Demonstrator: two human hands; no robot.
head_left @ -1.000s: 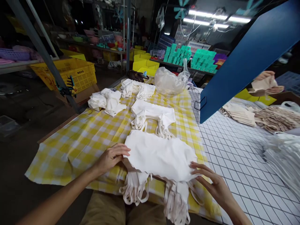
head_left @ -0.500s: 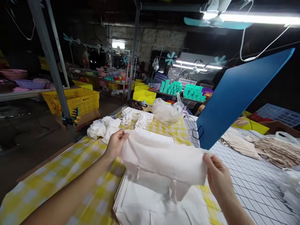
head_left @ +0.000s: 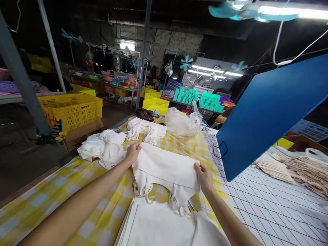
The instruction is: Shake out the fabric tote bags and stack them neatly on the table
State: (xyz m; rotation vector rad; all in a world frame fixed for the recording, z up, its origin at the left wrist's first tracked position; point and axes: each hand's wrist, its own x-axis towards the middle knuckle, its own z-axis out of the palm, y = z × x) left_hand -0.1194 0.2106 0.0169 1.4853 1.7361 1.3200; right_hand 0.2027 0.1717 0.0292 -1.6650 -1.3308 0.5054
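A folded white cloth bag [head_left: 165, 167] lies on top of a stack of the same bags on the yellow checked tablecloth [head_left: 84, 191]. My left hand [head_left: 133, 152] pinches its far left corner, fingers closed. My right hand [head_left: 203, 177] grips its right edge, fingers curled round the fabric. Straps [head_left: 143, 191] hang from the stack's near side. A second pile of flat white bags [head_left: 166, 227] lies nearest me, under my forearms.
Crumpled white cloth [head_left: 102, 147] and another folded stack [head_left: 147, 131] lie farther back, beside a clear plastic bag [head_left: 183, 123]. A blue board [head_left: 269, 112] stands tilted at right over a white gridded surface [head_left: 269, 208]. Beige bag piles [head_left: 302, 171] lie far right. Yellow crates [head_left: 73, 109] stand at left.
Both hands lifted one bag off the near pile, carried it away from me and laid it on the farther stack. The view tilted upward.
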